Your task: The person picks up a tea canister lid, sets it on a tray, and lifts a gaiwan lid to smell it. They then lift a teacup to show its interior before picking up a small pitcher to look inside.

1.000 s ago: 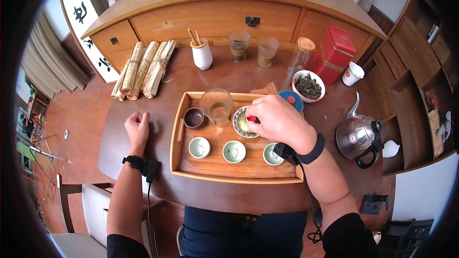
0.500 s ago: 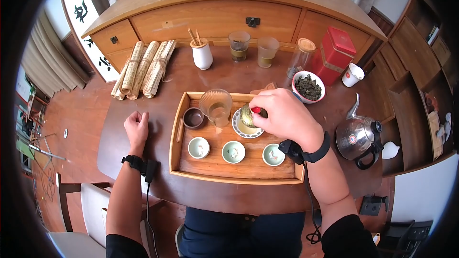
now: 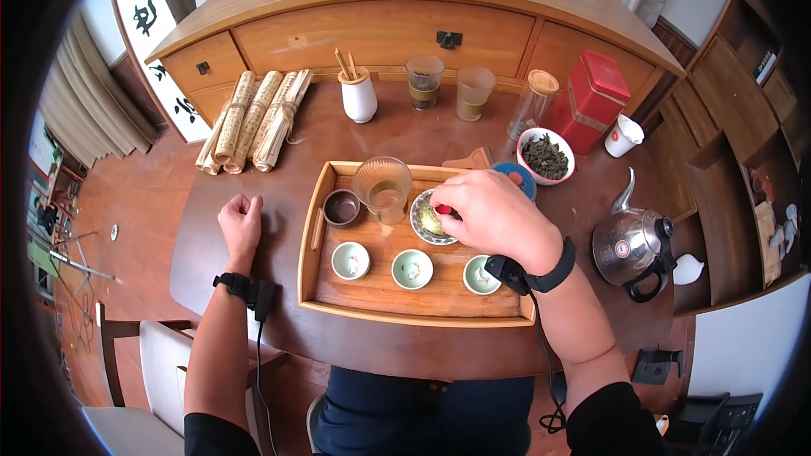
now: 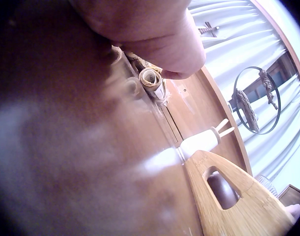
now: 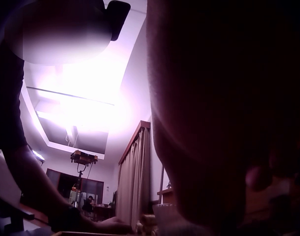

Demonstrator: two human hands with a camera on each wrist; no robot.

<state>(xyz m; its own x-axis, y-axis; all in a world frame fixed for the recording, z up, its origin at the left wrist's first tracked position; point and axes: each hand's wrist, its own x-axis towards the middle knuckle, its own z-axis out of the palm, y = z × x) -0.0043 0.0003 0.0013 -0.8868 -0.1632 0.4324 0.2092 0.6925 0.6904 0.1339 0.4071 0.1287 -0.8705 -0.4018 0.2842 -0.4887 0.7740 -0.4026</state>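
My right hand [image 3: 498,211] pinches the red knob [image 3: 443,210] of a small greenish-gold, lid-like round piece [image 3: 429,218] at the patterned bowl [image 3: 420,235]. The fingers hide much of both. This bowl stands on a wooden tray [image 3: 397,314], beside a ribbed glass pitcher [image 3: 382,184] with some liquid inside. Three pale green cups [image 3: 413,270] line the tray's front, and a dark brown cup [image 3: 342,208] stands at its left. Left of the tray, my left hand [image 3: 241,224] rests idle at the table, fingers loosely curled around nothing.
A steel kettle [image 3: 634,245] stands right of the tray. Behind are a bowl of dark leaves [image 3: 545,156], a red tin [image 3: 594,93], a blue disc [image 3: 515,176], two glasses [image 3: 424,82], a white holder [image 3: 359,101] and rolled bamboo scrolls [image 3: 253,122].
Half a second ago my right hand held the round piece tilted up above the patterned bowl; now it is lower, at the bowl again. The left hand has stayed in place.
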